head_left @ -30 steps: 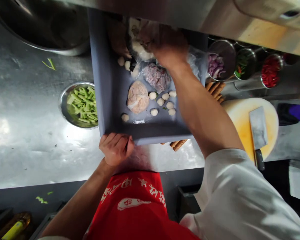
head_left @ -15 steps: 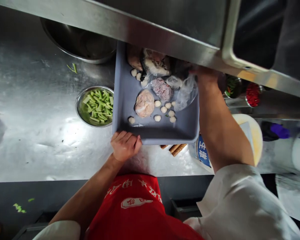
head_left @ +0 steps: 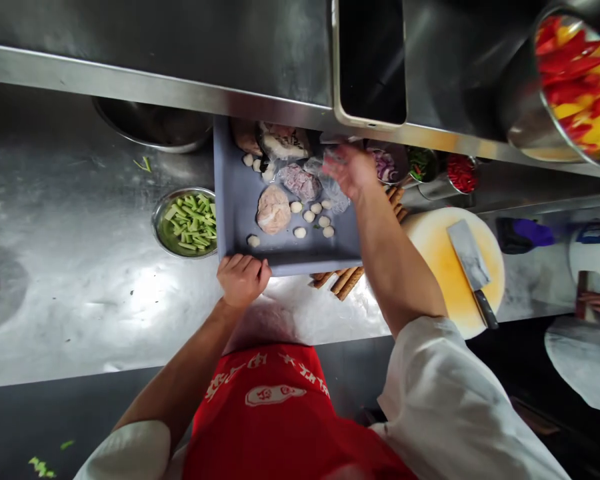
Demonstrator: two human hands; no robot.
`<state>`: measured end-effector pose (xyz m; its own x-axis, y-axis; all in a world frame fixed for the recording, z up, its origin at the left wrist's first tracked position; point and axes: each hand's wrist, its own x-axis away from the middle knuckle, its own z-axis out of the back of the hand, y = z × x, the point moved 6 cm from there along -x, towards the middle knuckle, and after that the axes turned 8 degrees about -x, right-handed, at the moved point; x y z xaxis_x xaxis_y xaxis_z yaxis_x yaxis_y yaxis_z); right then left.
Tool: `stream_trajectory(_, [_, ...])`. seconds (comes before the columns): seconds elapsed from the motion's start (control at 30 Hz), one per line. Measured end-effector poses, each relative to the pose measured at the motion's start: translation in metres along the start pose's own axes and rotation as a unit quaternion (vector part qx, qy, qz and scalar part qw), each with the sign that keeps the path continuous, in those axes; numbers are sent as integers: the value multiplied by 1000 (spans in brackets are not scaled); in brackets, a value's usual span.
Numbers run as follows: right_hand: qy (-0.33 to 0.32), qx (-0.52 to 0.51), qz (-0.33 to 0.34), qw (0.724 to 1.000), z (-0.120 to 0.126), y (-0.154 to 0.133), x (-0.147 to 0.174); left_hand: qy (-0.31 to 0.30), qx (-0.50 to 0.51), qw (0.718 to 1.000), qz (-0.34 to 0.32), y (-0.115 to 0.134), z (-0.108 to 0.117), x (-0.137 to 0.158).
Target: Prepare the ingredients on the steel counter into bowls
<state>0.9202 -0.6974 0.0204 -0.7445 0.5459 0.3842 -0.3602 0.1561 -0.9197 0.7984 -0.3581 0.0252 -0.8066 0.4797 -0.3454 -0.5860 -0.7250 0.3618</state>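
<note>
1. The left hand [head_left: 243, 280] has its grip closed on the near left corner of the gray tray [head_left: 221, 193], knuckles up over the rim.
2. The right hand [head_left: 355, 173] is at the tray's right side, its grip open with fingers loosely extended, just beside or touching a clear plastic bag [head_left: 337, 195]; which, I cannot tell.
3. The tray sits in the middle, its far end hidden by the shelf [head_left: 260, 60].
4. Inside, a pale pinkish lump [head_left: 274, 210] lies left of center, with a purplish-gray bundle [head_left: 300, 183] beyond it to the right. Small white balls [head_left: 300, 232] are scattered around, most to the right. A wrapped dark-and-white piece [head_left: 285, 141] lies at the far side.
5. Brown sticks [head_left: 347, 283] show past the tray's near and right edges.
6. Left of the tray, on the metal surface [head_left: 105, 320], a bowl [head_left: 156, 225] holds cut green stalks [head_left: 194, 223]; a larger metal bowl [head_left: 155, 137] stands farther back.
7. To the right, a cleaver [head_left: 469, 253] lies on a round cutting board [head_left: 430, 283], its handle extending past the near edge.
</note>
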Motion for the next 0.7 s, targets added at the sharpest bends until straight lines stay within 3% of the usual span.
stream_trajectory(0.07, [-6, 38, -19, 999, -9, 15, 21, -19, 3, 1000, 13, -2, -3, 0])
stream_trajectory(0.13, [-25, 47, 4, 999, -11, 23, 54, -33, 7, 999, 23, -3, -6, -1])
stream_trajectory(0.2, [-52, 6, 30, 998, -2, 28, 99, -53, 12, 998, 33, -5, -9, -1])
stream_trajectory(0.3, [-70, -89, -1, 994, 25, 50, 185, -76, 8, 996, 36, -9, -14, 0])
stream_trajectory(0.4, [-26, -190, -58, 980, 56, 98, 280, -88, -2, 996, 17, -10, -15, 0])
stream_trajectory(0.5, [53, -199, -128, 970, 73, 168, 378, -115, -21, 993, -25, -10, -15, 1])
stream_trajectory(0.6, [75, -85, -175, 978, 66, 229, 466, -152, -48, 984, -80, -11, -17, -2])
stream_trajectory(0.7, [83, -14, -193, 978, 48, 264, 528, -178, -78, 974, -119, -10, -21, -12])
